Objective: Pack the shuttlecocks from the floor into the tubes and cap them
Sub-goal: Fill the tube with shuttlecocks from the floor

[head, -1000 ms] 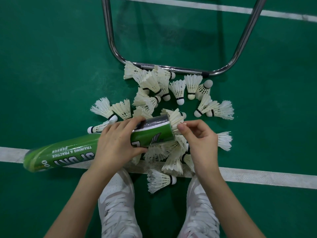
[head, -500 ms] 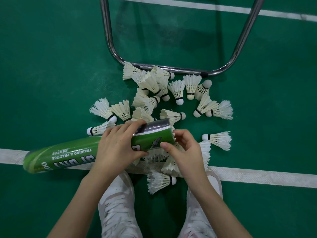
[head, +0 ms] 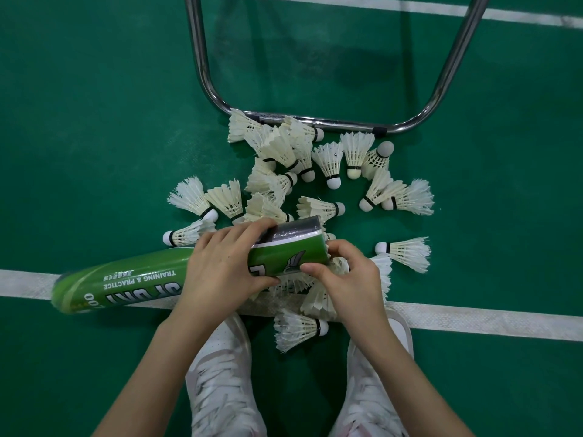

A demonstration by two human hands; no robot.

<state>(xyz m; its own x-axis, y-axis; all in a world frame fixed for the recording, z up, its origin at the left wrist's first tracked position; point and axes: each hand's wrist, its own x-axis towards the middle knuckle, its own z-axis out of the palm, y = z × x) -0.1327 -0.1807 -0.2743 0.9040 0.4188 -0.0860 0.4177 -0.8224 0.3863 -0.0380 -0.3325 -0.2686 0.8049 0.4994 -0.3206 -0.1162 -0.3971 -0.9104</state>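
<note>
A green shuttlecock tube lies nearly level above the floor, its open mouth pointing right. My left hand grips it around the middle. My right hand is at the mouth with curled fingers and the thumb on the tube's rim. It holds a shuttlecock of which only a few feather tips show. Several white shuttlecocks lie scattered on the green floor beyond the tube. One more lies to the right and another between my shoes.
A bent chrome frame stands on the floor just behind the pile. A white court line runs left to right under the tube and hands. My white shoes are at the bottom of the view.
My right hand moved left and down from beside the tube's mouth to right against it, taking its shuttlecock along. The tube and my left hand barely shifted.
</note>
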